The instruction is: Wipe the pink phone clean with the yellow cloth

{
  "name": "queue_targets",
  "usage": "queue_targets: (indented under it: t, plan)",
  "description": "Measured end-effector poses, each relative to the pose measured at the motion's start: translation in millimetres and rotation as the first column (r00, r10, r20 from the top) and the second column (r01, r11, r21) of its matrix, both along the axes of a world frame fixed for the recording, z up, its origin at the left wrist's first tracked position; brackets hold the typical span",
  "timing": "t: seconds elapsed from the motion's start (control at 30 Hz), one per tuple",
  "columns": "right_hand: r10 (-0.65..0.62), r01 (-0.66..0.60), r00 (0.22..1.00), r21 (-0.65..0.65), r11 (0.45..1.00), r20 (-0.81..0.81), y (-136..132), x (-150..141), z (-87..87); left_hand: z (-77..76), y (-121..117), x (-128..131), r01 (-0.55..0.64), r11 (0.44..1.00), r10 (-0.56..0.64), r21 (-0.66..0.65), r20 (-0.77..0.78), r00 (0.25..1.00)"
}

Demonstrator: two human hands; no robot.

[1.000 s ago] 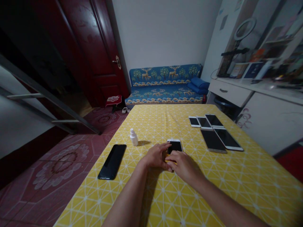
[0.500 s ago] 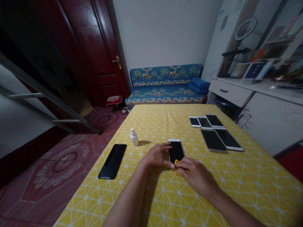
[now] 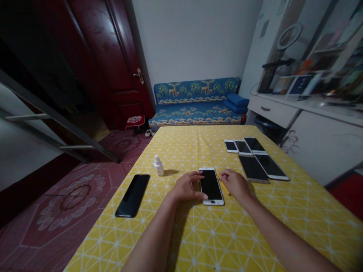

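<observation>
Left to right: black smartphone (image 3: 132, 195) lies face down or dark-screened on the yellow-patterned tabletop (image 3: 249, 230), well left of the left hand (image 3: 187, 187). Small white plastic bottle (image 3: 159, 166) stands upright beyond the gap between that phone and the left hand. Left hand is open, fingers spread, tips at the left edge of a white-framed smartphone (image 3: 211, 186); looks like light contact, no grip. That phone lies flat between the hands, screen up and dark, long edge pointing away from the person. Right hand (image 3: 235, 184) is open and resting just right of the phone, not touching it. Hands apart. Beyond the right hand: group of five smartphones (image 3: 253, 169), lying flat, close together.
</observation>
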State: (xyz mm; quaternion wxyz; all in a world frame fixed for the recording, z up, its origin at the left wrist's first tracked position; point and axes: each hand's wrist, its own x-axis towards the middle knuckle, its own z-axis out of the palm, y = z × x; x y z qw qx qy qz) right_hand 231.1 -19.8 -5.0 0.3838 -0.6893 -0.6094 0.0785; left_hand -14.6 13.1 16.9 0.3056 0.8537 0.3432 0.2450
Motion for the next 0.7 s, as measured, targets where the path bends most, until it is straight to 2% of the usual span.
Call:
queue_targets:
  t: [0.13, 0.23, 0.33, 0.4, 0.47, 0.53, 0.6, 0.7]
  plan:
    - [-0.133, 0.146, 0.985, 0.129, 0.981, -0.108, 20.6, -0.4, -6.1, -2.3, -0.1, 0.9, -0.034, 0.999, 0.035, -0.022, 0.015, 0.999]
    - [-0.194, 0.233, 0.964, 0.227, 0.946, -0.181, 23.2, 1.6, -7.4, -3.5, 0.2, 1.9, -0.061, 0.998, 0.061, -0.033, 0.007, 0.998]
    - [-0.167, 0.237, 0.963, 0.368, 0.899, -0.211, 14.0, 1.1, -4.1, -4.0, 0.7, 3.6, -0.073, 0.996, 0.074, -0.045, 0.013, 0.997]
    - [-0.091, 0.177, 0.971, 0.402, 0.898, -0.223, 4.6, -1.5, -0.8, -4.5, 0.8, 4.8, -0.083, 0.995, 0.085, -0.052, 0.026, 0.996]
    - [-0.028, 0.091, 0.978, 0.302, 0.949, -0.207, -4.2, -5.7, 2.9, -5.1, 0.7, 5.7, -0.099, 0.993, 0.101, -0.057, 0.033, 0.994]
    - [-0.004, 0.017, 0.993, 0.118, 0.993, -0.117, -10.8, -10.8, 7.1, -5.6, 0.6, 6.0, -0.114, 0.992, 0.116, -0.061, 0.03, 0.993]
    - [0.007, -0.005, 0.999, -0.04, 0.999, 0.05, -15.0, -16.4, 12.3, -5.9, 0.6, 5.8, -0.116, 0.991, 0.118, -0.065, 0.026, 0.993]
    - [0.015, 0.021, 0.97, -0.146, 0.989, 0.241, -18.1, -23.6, 20.4, -6.5, 1.2, 5.2, -0.108, 0.991, 0.112, -0.074, 0.048, 0.993]
